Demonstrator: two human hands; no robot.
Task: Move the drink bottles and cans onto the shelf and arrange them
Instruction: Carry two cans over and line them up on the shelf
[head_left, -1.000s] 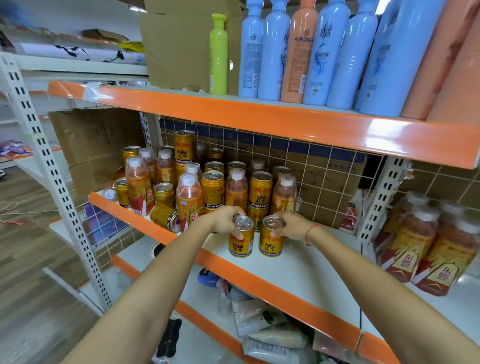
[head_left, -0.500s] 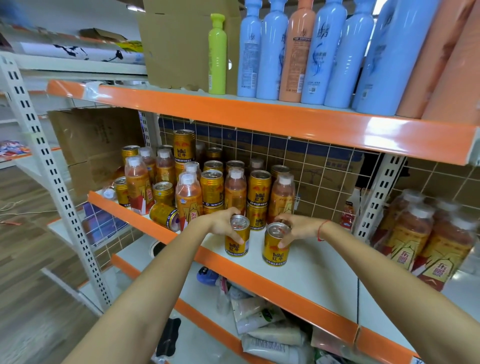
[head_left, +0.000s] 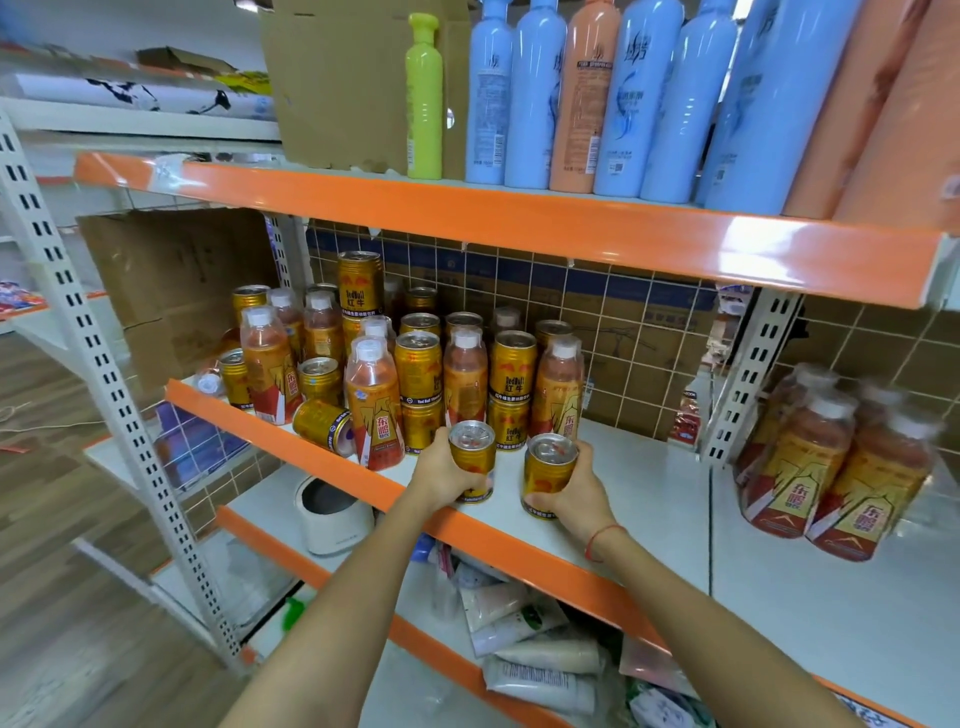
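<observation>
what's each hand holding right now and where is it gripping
The left hand grips a gold Red Bull can around its side; the right hand grips a second gold can around its lower side.

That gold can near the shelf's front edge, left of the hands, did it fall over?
Yes, tipped. The gold can lies on its side at the shelf edge, its end facing out, while neighbouring cans stand upright.

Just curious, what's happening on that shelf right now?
Left hand grips one gold can; right hand grips another. Both near shelf edge. Toppled can lies left.
</observation>
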